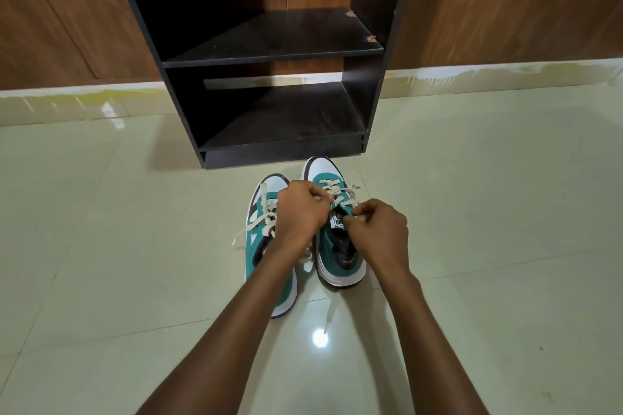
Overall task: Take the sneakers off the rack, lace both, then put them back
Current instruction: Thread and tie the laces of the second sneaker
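Observation:
Two teal and white sneakers stand side by side on the tiled floor in front of the black rack (pixel 273 54), toes toward it. My left hand (pixel 300 212) and my right hand (pixel 377 232) sit over the tongue of the right sneaker (pixel 337 256), each pinching its cream lace (pixel 337 192) near the upper eyelets. The left sneaker (pixel 259 232) lies partly under my left forearm, its lace loosely threaded with ends trailing on the floor. One loose lace end (pixel 330 313) runs back from the right sneaker toward me.
The rack has two bare dark shelves and stands against a wood-panelled wall (pixel 505 3) with a pale skirting strip (pixel 505 74). Glossy light tiles (pixel 101 246) spread all around the shoes.

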